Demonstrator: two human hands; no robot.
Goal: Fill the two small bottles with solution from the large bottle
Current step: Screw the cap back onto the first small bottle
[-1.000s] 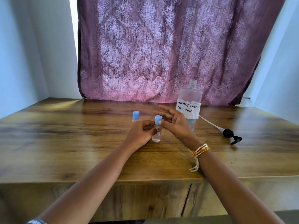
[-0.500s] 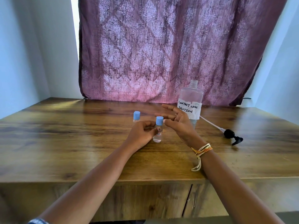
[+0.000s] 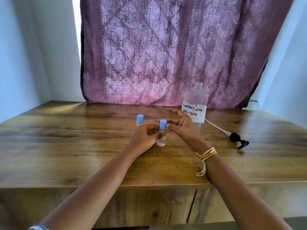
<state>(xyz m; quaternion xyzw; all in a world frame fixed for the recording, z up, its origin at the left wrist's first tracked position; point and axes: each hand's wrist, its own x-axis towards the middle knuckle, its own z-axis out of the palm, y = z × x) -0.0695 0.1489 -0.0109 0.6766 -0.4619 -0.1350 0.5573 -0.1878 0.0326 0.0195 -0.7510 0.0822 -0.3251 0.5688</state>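
A small clear bottle [image 3: 162, 136] with a blue cap stands upright on the wooden table [image 3: 66, 146], liquid visible inside. My left hand [image 3: 145, 138] pinches its body. My right hand [image 3: 181, 124] is spread open right beside the cap, thumb tip close to it, gripping nothing. A second small blue-capped bottle [image 3: 139, 119] stands just behind my left hand, partly hidden. The large clear bottle [image 3: 196, 103], labelled "contact lens solution", stands uncapped behind my right hand.
The large bottle's black pump head with its long white tube [image 3: 235, 138] lies on the table to the right. A purple patterned curtain [image 3: 166, 55] hangs behind the table. The table's front edge runs below my forearms.
My right hand has come off the small bottle's cap and its fingers have spread open. The left hand keeps holding the bottle in the same spot.
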